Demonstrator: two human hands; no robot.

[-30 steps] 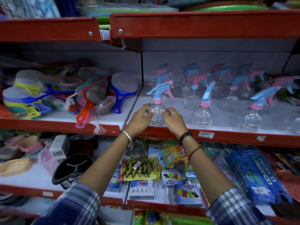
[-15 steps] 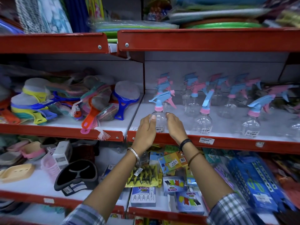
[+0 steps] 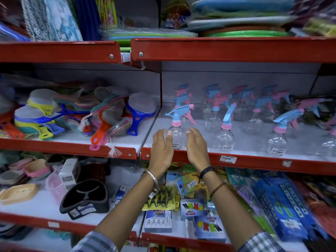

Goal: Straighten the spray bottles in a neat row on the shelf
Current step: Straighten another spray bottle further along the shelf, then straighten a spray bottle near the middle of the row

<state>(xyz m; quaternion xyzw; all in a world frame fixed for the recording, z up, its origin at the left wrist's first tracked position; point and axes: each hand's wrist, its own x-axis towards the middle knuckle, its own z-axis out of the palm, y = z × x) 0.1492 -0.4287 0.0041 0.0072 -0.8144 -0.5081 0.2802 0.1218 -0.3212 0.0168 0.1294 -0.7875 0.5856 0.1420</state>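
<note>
Presently:
Item: front spray bottle point(image 3: 176, 137), clear plastic, likely empty, light, tippy.
Hold: round belly.
Left hand point(image 3: 161, 149): fingers spread, ungripped.
Right hand point(image 3: 197, 149): likewise.

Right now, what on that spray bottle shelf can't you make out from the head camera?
- Front-left spray bottle: its sides are hidden by the left hand and right hand, so contact is unclear.
- Back-row bottles: they overlap and blur, so there is no count.
- Far-right bottle: cut off by the frame edge.
- Price tag on the shelf lip: print too small.
</note>
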